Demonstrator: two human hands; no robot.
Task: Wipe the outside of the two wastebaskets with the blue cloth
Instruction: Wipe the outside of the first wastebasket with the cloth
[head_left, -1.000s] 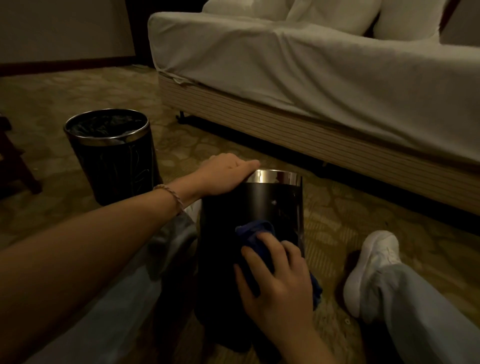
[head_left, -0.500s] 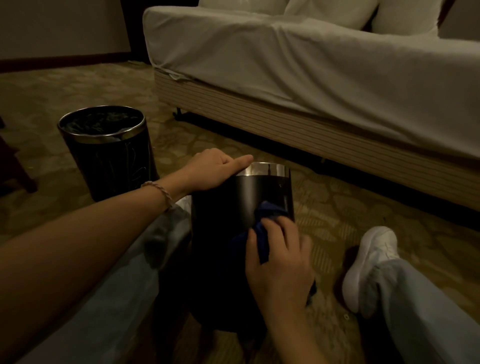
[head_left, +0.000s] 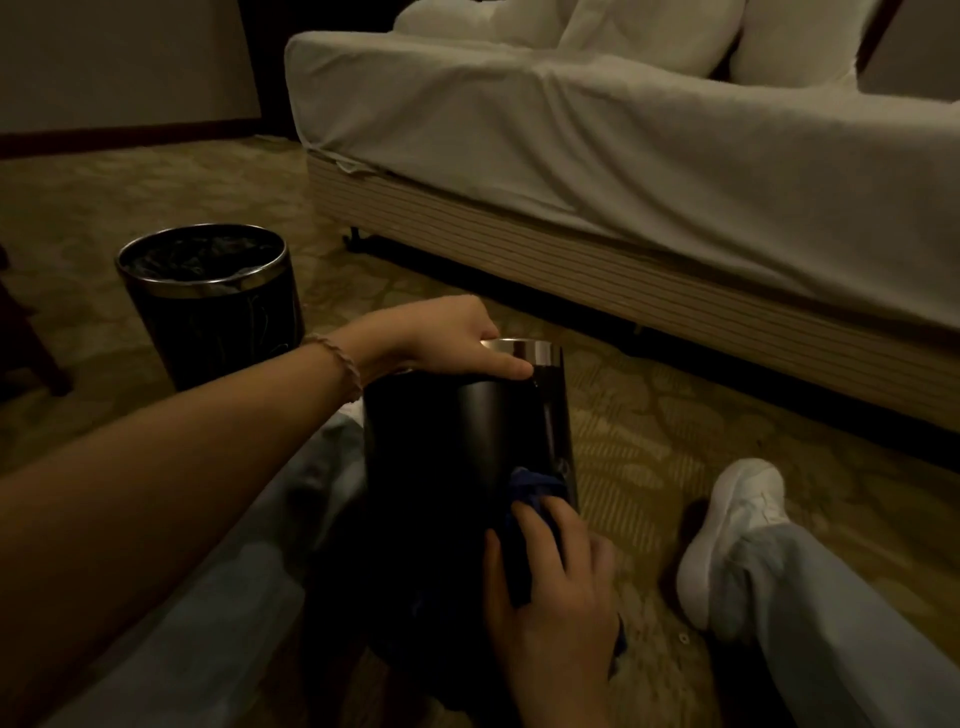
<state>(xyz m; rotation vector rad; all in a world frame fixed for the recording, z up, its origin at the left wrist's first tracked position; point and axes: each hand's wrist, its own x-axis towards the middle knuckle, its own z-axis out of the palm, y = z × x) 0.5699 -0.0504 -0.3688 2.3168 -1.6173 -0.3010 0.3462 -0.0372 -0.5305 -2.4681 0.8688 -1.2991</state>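
Note:
A black wastebasket (head_left: 447, 441) with a chrome rim stands on the carpet between my legs. My left hand (head_left: 441, 338) grips its rim from the left, fingers curled over the top edge and thumb lying along the outer wall. My right hand (head_left: 550, 571) holds the bunched blue cloth (head_left: 530, 488) and presses it against the basket's lower right side. A second black wastebasket (head_left: 218, 312), lined with a dark bag, stands apart at the left rear.
A bed (head_left: 649, 171) with white sheets and a striped base runs along the far right. My white shoe (head_left: 732, 540) and jeans leg lie right of the basket. A dark furniture leg (head_left: 31, 338) stands at the left edge on patterned carpet (head_left: 649, 441).
My right hand has slid the cloth from near the rim down the basket's right side. My left hand stays on the rim, its thumb now stretched along the outside.

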